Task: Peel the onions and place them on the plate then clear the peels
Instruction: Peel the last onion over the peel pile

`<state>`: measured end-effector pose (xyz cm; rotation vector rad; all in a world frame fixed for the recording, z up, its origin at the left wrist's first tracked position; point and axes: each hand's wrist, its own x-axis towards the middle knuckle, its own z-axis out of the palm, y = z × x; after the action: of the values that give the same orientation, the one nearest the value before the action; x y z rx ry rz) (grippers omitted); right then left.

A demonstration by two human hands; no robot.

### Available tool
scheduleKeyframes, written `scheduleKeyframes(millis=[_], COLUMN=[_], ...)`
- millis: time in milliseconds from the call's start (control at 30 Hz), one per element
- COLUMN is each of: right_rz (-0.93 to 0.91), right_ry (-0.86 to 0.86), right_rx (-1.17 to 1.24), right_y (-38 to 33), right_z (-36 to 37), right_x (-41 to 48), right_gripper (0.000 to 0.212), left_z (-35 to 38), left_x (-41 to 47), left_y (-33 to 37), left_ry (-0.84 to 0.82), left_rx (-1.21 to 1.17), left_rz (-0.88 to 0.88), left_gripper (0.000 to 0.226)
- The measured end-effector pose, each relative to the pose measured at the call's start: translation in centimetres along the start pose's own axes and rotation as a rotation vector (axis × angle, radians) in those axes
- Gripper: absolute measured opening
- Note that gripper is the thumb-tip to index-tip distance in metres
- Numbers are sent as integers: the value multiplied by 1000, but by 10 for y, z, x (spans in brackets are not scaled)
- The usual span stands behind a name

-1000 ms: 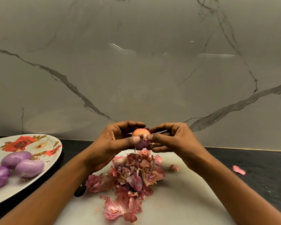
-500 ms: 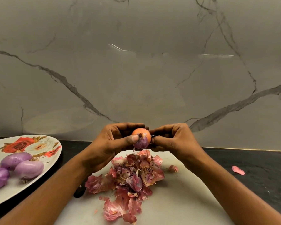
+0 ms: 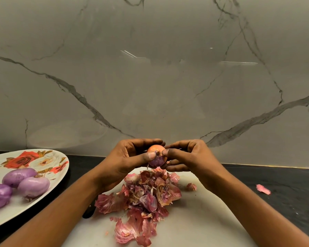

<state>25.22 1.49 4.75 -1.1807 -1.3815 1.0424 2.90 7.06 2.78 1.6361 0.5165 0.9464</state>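
I hold a small onion (image 3: 156, 155) in the air over the white cutting board (image 3: 194, 220). Its top still has orange dry skin; its lower half shows purple. My left hand (image 3: 127, 161) cups the onion, thumb pressed on its front. My right hand (image 3: 185, 157) pinches the skin at the onion's tip with thumb and forefinger. A heap of pink-red peels (image 3: 144, 196) lies on the board under my hands. Three peeled purple onions (image 3: 33, 186) rest on the flowered plate (image 3: 48, 157) at the left.
A stray peel (image 3: 263, 189) lies on the dark counter (image 3: 284, 184) at the right, another small one (image 3: 191, 186) on the board. A dark handle (image 3: 88, 213) pokes out under my left forearm. The marble wall (image 3: 150, 77) rises close behind.
The onion has been turned in my fingers, so more purple flesh faces me. My right thumb and forefinger have shifted onto the skin at its tip.
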Motion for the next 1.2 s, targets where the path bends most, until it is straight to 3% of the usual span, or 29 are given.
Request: scheduleKeyframes(millis=[267, 900, 1200], right_rz=[-92, -91, -149], right_ry=[32, 8, 30], right_rx=[-9, 28, 6], right_y=[1, 3, 2], right_z=[4, 2, 0], right_x=[-4, -2, -1], right_gripper=[19, 18, 22], left_z=[0, -1, 0], left_x=[0, 1, 1], left_y=[2, -1, 3], left_ry=[8, -12, 18], left_rx=[-55, 18, -129], left_rz=[20, 35, 39], left_gripper=[46, 48, 46])
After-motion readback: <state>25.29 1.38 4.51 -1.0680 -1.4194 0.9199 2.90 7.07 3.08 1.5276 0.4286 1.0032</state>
